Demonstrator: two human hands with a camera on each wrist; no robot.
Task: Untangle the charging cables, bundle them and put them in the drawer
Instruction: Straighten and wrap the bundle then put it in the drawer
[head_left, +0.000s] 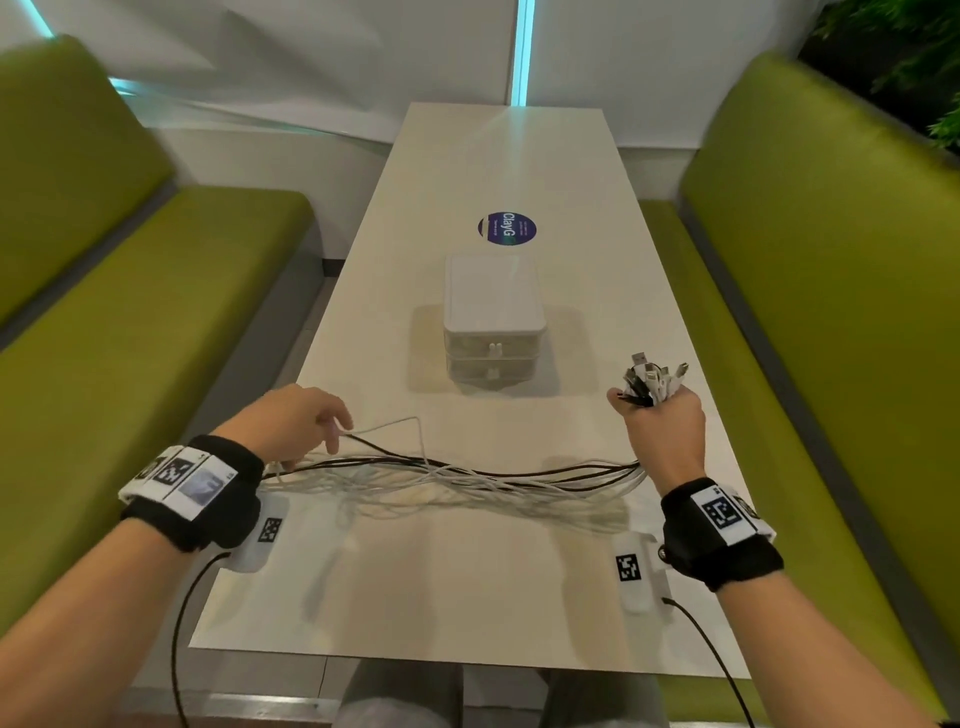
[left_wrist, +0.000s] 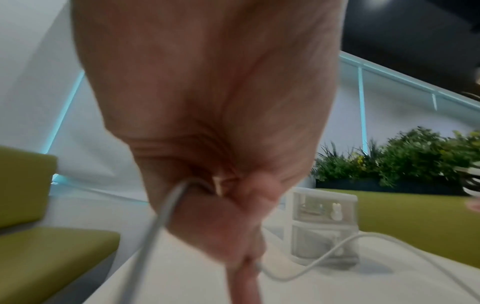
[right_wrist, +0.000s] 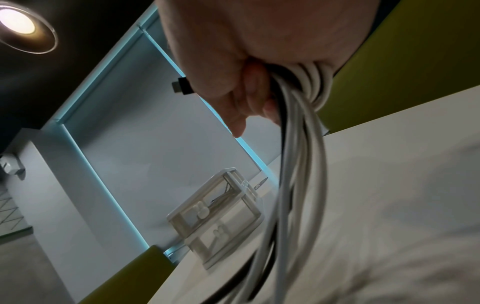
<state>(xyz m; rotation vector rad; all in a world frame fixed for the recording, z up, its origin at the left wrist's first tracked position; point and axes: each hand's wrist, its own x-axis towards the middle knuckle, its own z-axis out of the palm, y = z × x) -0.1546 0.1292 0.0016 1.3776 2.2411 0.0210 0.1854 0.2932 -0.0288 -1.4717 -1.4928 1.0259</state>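
Charging cables (head_left: 457, 475), white with a few dark ones among them, hang in a loose bundle stretched between the two hands just above the near part of the counter (head_left: 519, 156). Right hand (head_left: 662, 421) is raised at the right side of the counter, fingers clenched round one end of the bundle; a cluster of plugs (head_left: 652, 376) sticks up out of the fist. The right wrist view confirms the grasp: the strands (right_wrist: 298, 144) leave the closed fingers and drop toward the counter. Left hand (head_left: 291, 421) is at the left edge of the counter, fingers curled over the other end of the bundle; one white strand (head_left: 395, 423) rises in a loop beside its fingertips. The left wrist view, blurred, shows a white strand (left_wrist: 166, 216) pinched in that hand.

Drawer unit (head_left: 493, 322), a small white two-drawer box, stands in the middle of the counter beyond the cables and apart from them. Both drawers appear shut. A round dark sticker (head_left: 507, 228) lies on the counter behind it. Green benches (head_left: 130, 312) flank the counter on both sides.
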